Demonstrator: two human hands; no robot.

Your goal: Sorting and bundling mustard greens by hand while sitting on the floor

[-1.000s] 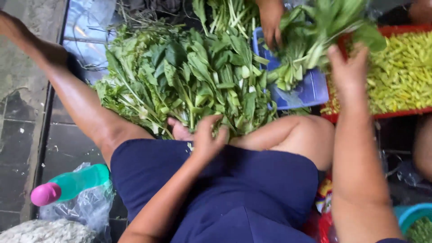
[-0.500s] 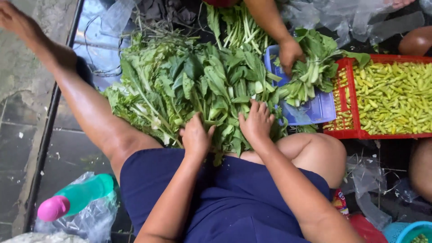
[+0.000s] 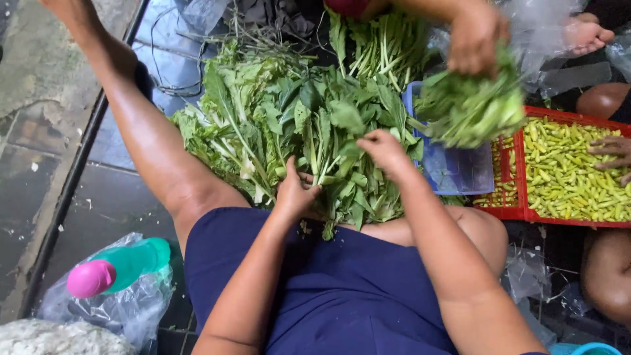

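Leafy greens [image 3: 296, 131]: left hand [image 3: 296, 190] and right hand [image 3: 384, 151], lately flat, now dig in, each closed on stems; co-worker's hand [image 3: 476, 39] has lifted its bunch [image 3: 470, 108] off the blue tray [image 3: 460, 174].

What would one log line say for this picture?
left hand: gripping leafy greens | right hand: on same greens | another person's hand: lifting bunch over blue tray | red crate: green chillies

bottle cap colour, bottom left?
Pink cap on a green bottle; head view.
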